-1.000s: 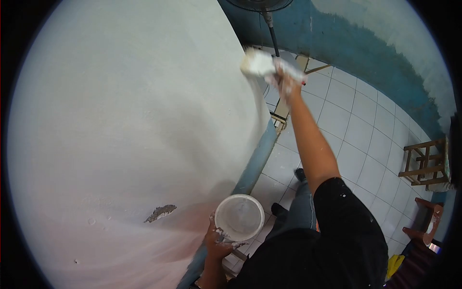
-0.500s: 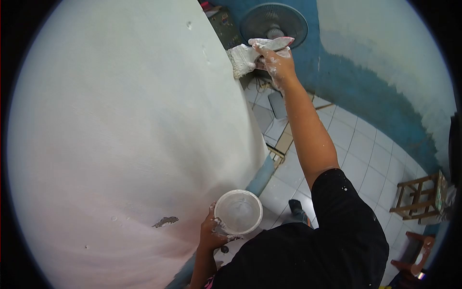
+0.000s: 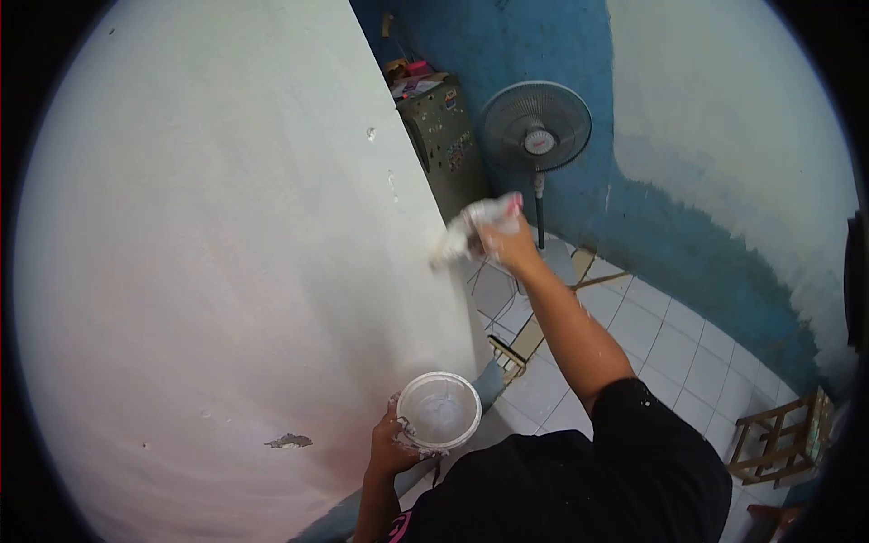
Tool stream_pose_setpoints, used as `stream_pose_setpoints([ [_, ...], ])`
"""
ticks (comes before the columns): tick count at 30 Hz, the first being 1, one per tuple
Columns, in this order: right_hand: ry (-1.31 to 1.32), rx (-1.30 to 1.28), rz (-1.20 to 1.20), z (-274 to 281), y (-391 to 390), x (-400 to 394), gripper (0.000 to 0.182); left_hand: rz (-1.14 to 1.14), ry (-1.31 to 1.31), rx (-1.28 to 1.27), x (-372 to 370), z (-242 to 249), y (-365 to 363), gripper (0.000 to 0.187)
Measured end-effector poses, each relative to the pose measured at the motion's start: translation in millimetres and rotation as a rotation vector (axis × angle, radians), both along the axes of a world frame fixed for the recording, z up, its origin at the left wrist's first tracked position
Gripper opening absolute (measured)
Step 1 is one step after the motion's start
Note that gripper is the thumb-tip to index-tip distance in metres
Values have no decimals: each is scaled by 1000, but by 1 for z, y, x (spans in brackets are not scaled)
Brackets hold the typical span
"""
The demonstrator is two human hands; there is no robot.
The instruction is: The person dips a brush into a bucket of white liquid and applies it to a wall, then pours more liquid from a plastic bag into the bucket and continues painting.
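Note:
My right hand grips a paintbrush smeared with white paint; brush and fingers are blurred by motion. Its bristles lie at the right edge of the white-painted wall. Low in front of my body, my left hand is wrapped round the side of a round plastic tub with a whitish film inside. White paint marks the left fingers. A dark chipped patch shows on the wall left of the tub.
Beyond the wall's edge stand a dark refrigerator covered in stickers and a pedestal fan. A blue and white wall curves behind. On the tiled floor at right is a wooden stool.
The right hand and brush have moved down in the view along the wall's edge. The view has shifted up, showing more of the fan and refrigerator. The left hand still holds the tub.

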State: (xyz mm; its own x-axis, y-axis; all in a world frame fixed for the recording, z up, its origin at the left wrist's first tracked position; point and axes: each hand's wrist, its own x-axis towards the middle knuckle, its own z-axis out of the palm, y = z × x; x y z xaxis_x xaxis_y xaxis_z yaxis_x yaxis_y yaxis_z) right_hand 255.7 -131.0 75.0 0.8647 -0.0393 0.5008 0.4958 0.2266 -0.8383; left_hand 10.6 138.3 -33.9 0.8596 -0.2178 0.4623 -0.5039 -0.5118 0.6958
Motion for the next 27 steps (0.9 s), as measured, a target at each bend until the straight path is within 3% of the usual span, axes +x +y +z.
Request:
stream_pose_setpoints([
  [1,-12,110,-8,57,7,-15,16,11,17,-3,1,-4,-3,71],
  [2,-144,299,141,84,38,-17,15,23,32,-24,-1,-24,16,70],
  [4,-261,396,163,153,50,-21,13,24,3,-29,2,-25,9,70],
  [6,-335,474,133,190,62,-48,16,46,-64,-70,8,-30,5,71],
  [7,-671,345,57,178,62,-24,17,63,-109,-107,8,-39,2,72],
  [8,-994,-245,-483,148,55,-15,16,80,-146,-142,6,-45,1,73],
  [9,-1309,-568,-1177,123,48,-14,15,96,-147,-123,-9,-54,11,73],
  [10,-1195,-497,-1000,80,44,5,34,119,-131,-104,-12,-54,8,73],
  [13,-648,-988,-933,-59,31,-22,26,182,-105,-117,-19,-36,-3,74],
  [14,-726,-673,-729,-109,24,-16,23,200,-100,-130,-21,-27,-8,75],
  [15,-184,-246,-291,-162,28,-14,21,209,-114,-103,-21,-23,-11,75],
  [18,431,-318,-75,-176,26,-28,21,221,-130,-35,-27,-14,-2,77],
  [19,230,15,-110,-174,34,-12,19,221,-127,-33,-25,-6,-9,77],
  [20,177,150,-58,-175,34,6,19,224,-119,-36,-28,-4,-9,78],
  [21,122,281,-4,-101,36,2,20,202,-129,-26,-28,-6,-7,78],
  [23,-244,302,121,36,36,-16,28,156,-150,-6,-26,-9,-1,80],
  [26,-525,412,125,145,40,0,22,160,-100,8,-30,10,-8,78],
  [27,-578,516,281,189,42,-27,21,175,-91,9,-31,10,-9,78],
])
